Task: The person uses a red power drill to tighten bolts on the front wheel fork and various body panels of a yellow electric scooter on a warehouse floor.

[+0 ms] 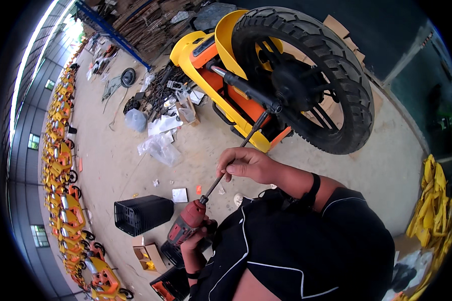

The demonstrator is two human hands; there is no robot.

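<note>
My left hand (193,241) is wrapped round the grip of a red and black cordless impact driver (187,220). A long dark extension bar (217,183) runs from its chuck up to the right. The fingers of my right hand (250,166) close round the middle of that bar. A socket at the bar's far end (260,121) meets the lower end of a black shock absorber (246,86), beside the wheel. The shock absorber belongs to a yellow and orange scooter (206,60), tipped over, its black-tyred wheel (346,100) raised towards me. The fastener is hidden.
Black plastic crates (143,214) and a cardboard box (149,258) with yellow parts stand at lower left. Plastic bags (160,149) and heaped parts lie beyond. A long row of yellow scooters (68,200) lines the left; yellow panels (432,205) are piled at right.
</note>
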